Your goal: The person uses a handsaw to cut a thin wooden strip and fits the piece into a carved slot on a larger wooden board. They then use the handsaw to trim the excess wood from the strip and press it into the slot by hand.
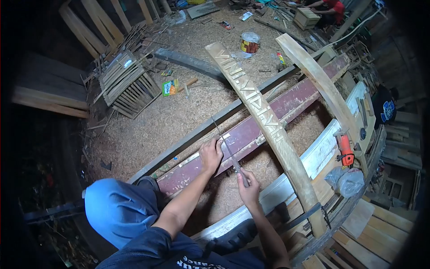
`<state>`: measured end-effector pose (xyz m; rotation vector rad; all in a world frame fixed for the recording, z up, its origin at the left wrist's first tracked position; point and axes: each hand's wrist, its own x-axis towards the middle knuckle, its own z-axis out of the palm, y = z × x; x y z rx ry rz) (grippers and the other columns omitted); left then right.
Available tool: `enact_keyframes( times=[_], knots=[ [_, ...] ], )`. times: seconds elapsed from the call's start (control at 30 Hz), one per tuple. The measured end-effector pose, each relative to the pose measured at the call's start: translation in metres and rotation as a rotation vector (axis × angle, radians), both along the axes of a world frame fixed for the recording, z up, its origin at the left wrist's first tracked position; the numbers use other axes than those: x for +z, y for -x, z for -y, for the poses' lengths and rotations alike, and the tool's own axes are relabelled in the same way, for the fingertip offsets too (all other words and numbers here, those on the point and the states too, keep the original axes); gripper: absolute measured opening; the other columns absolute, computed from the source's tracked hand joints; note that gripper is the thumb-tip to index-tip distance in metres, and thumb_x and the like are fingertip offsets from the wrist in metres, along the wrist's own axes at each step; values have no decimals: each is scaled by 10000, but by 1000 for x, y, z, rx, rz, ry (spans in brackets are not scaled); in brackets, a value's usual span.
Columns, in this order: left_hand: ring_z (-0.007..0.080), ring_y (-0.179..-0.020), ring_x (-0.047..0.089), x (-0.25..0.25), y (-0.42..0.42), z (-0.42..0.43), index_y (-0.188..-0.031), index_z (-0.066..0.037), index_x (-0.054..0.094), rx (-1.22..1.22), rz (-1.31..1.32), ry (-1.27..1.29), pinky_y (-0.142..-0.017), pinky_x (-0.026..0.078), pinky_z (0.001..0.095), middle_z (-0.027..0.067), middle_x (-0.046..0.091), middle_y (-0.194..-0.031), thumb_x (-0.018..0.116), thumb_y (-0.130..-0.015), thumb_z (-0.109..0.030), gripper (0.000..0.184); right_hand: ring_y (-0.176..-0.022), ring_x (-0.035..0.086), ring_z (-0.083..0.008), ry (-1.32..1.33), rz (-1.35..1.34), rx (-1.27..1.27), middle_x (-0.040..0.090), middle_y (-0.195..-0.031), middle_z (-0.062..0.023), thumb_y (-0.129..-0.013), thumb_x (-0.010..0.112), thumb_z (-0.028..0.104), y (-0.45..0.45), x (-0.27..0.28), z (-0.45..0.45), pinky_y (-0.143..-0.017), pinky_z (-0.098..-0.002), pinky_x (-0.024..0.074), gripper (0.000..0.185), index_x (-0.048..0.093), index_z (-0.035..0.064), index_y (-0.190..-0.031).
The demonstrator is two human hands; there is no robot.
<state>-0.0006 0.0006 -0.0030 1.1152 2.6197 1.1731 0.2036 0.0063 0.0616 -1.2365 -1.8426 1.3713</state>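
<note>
Head view: cutting is apparently being done, bladed tool (229,149) held in the right hand (249,186) grip, left hand (211,155) hold unclear, steady pressure being required.

The single view comes from the person's head, looking forward and steeply down past the dark shirt (154,251) at the bottom edge. Both forearms enter from the bottom, and the left hand (211,155) and right hand (249,186) lie near the middle of the frame, close to the camera. Beyond them the view opens onto the floor (134,143), reaching the paint can (250,43) at upper centre and a farther person (329,10) at upper right. The lens is very wide: edges bow, and the corners fall into black.
</note>
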Motion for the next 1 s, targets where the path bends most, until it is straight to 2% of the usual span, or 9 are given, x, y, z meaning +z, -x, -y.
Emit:
enact_keyframes(
  times=[0.07,0.2,0.27,0.4,0.53,0.67,0.87,0.93,1.0],
  knots=[
    [359,-972,697,0,1,2,-1123,-71,721,-40,-8,90,-931,503,457,175,744,-1066,623,-961,-173,215,-977,751,-293,32,6,-15,748,-1074,-198,-960,696,106,-1,-6,1,-811,-376,573,252,697,-6,-1186],
    [365,-984,693,17,9,2,-1118,-57,729,-78,71,15,-920,510,460,192,736,-1071,628,-961,-180,223,-949,745,-226,-2,24,14,753,-1027,-173,-958,703,92,0,-3,-1,-840,-334,572,259,692,-23,-1189],
    [380,-963,693,26,15,1,-1072,-52,743,-34,53,-78,-891,519,465,199,737,-1039,635,-958,-187,206,-959,726,-180,-33,-95,-2,753,-1038,-161,-962,703,68,7,4,-3,-835,-316,573,250,691,-38,-1188],
    [406,-850,707,96,50,-21,-1065,-74,747,-15,173,52,-752,544,484,208,729,-906,629,-956,-167,185,-987,707,-167,-140,-205,-25,746,-1085,-142,-961,704,40,37,43,-17,-861,-295,573,257,681,-49,-1200],
    [408,-813,709,177,85,-52,-1059,-87,747,-83,125,-143,-709,545,483,206,723,-863,620,-965,-173,180,-966,692,-143,-110,-193,-51,739,-1105,-133,-957,718,52,57,107,-49,-829,-288,575,246,691,-47,-1181],
    [402,-794,712,246,104,-70,-1050,-101,751,-170,103,-226,-706,542,486,199,722,-835,642,-965,-221,183,-925,678,-130,-154,-356,-132,729,-1118,-112,-968,710,61,81,135,-50,-812,-278,567,264,672,-47,-1206],
    [280,-817,757,314,100,-37,-1058,-30,751,-227,297,-82,-754,566,387,154,770,-880,678,-936,-217,235,-901,666,-97,-137,-327,-106,729,-1075,-91,-964,708,55,59,195,-26,-734,-244,552,251,682,-43,-1194],
    [219,-803,752,314,95,-25,-1039,-5,742,-248,308,-158,-740,558,353,143,769,-850,680,-929,-194,227,-934,698,-139,-436,-210,-47,732,-1107,-135,-952,716,40,49,193,-20,-753,-265,583,260,682,-63,-1188],
    [163,-812,740,302,88,-18,-1009,13,733,-231,381,-180,-740,557,332,128,767,-842,696,-929,-155,190,-956,701,-155,-259,-349,-92,732,-1123,-151,-940,724,23,44,196,2,-793,-286,593,268,681,-67,-1188]
  ],
)
